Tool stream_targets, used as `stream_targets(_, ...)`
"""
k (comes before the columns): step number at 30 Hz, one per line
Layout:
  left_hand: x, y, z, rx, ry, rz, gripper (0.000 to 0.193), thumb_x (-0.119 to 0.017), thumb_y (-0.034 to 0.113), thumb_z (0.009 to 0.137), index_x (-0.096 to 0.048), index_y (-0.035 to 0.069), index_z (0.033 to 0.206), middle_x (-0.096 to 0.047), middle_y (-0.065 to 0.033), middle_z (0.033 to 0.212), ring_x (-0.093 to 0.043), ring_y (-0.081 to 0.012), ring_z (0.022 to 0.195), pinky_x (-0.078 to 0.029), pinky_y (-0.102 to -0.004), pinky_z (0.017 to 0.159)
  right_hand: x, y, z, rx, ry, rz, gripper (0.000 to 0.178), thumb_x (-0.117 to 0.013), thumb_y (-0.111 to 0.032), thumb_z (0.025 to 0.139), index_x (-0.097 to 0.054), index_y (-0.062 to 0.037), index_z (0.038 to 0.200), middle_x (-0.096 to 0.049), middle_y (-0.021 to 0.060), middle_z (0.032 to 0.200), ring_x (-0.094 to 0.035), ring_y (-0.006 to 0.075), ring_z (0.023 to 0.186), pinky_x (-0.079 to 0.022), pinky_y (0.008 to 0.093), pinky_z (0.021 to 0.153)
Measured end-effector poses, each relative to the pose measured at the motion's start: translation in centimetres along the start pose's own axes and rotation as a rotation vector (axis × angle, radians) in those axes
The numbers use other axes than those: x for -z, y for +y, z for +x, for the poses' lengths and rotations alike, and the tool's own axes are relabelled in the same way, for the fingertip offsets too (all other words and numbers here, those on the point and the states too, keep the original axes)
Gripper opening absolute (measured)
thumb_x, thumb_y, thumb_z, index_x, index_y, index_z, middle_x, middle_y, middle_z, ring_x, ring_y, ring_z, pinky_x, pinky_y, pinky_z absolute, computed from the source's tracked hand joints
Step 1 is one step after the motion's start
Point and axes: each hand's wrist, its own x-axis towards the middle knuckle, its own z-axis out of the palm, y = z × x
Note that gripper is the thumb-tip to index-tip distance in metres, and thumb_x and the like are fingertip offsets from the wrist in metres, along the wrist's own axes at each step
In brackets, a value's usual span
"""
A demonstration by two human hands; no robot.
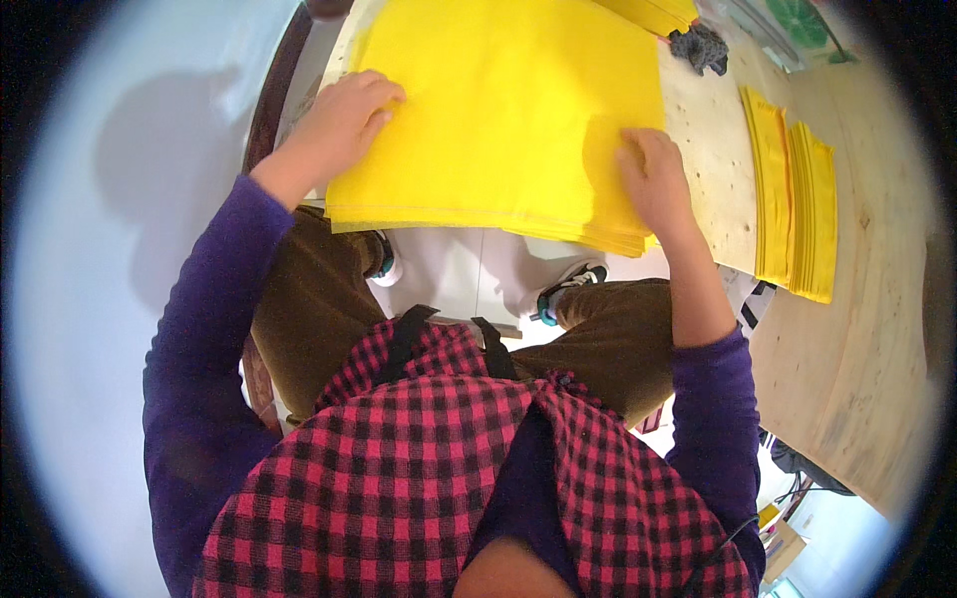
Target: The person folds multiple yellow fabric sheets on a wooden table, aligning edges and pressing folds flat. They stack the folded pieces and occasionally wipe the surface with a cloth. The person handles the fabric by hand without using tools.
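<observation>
A stack of flat yellow fabric sheets (pixel 498 120) lies on the table in front of me, its near edges layered and slightly uneven where they overhang. My left hand (pixel 351 118) is at the stack's left edge, fingers loosely bent over the top sheet and thumb apart from them. Over the right side of the same sheet rests my right hand (pixel 656 181), its fingers half curled and apart, casting a shadow on the yellow. Neither hand visibly grips anything.
Folded yellow bundles (pixel 793 199) lie on the wooden tabletop (pixel 867 329) to the right. A crumpled black cloth (pixel 701 48) sits beyond the stack, near more yellow fabric (pixel 653 12) at the far edge. A pale wall (pixel 120 299) stands close on my left.
</observation>
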Motion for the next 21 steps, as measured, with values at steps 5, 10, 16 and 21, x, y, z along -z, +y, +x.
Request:
stream_targets(5,0.4,-1.2,3.0,0.044,-0.002,0.014,0.021,-0.054,0.008,0.088,-0.057,0.003,0.108,-0.057,-0.0154,0.113,-0.052,-0.0348,0.108,-0.041,-0.0412,0.096,0.0,0.8,3.5,-0.134,0.000,-0.070,0.028,-0.059,-0.017,0.086,-0.062,0.0030,0.106,-0.061,0.0218,0.106,-0.054,0.0379,0.103,-0.042,0.0430,0.093)
stream_targets(10,0.6,0.2,0.0,0.038,-0.032,-0.022,0.020,-0.053,0.008,0.088,-0.059,0.004,0.107,-0.058,-0.0134,0.110,-0.053,-0.0328,0.106,-0.042,-0.0416,0.093,0.9,0.2,-0.1,-0.021,-0.038,-0.001,0.029,-0.059,-0.018,0.086,-0.062,0.0027,0.107,-0.060,0.0215,0.108,-0.054,0.0379,0.104,-0.042,0.0433,0.093)
stream_targets(16,-0.4,-0.8,2.5,-0.024,0.105,0.005,0.020,-0.052,0.007,0.088,-0.059,0.003,0.106,-0.058,-0.0132,0.107,-0.054,-0.0333,0.104,-0.044,-0.0423,0.091,-0.2,1.1,2.6,-0.099,-0.008,-0.029,0.029,-0.059,-0.019,0.086,-0.061,0.0024,0.106,-0.060,0.0220,0.109,-0.054,0.0385,0.103,-0.042,0.0431,0.093)
stream_targets(21,0.6,0.6,0.4,0.013,0.055,0.001,0.018,-0.051,0.009,0.087,-0.060,0.002,0.102,-0.058,-0.0163,0.104,-0.055,-0.0332,0.102,-0.043,-0.0439,0.091,1.3,-0.4,0.2,-0.041,-0.030,-0.027,0.033,-0.060,-0.021,0.086,-0.060,0.0007,0.111,-0.059,0.0226,0.113,-0.053,0.0393,0.108,-0.040,0.0448,0.098)
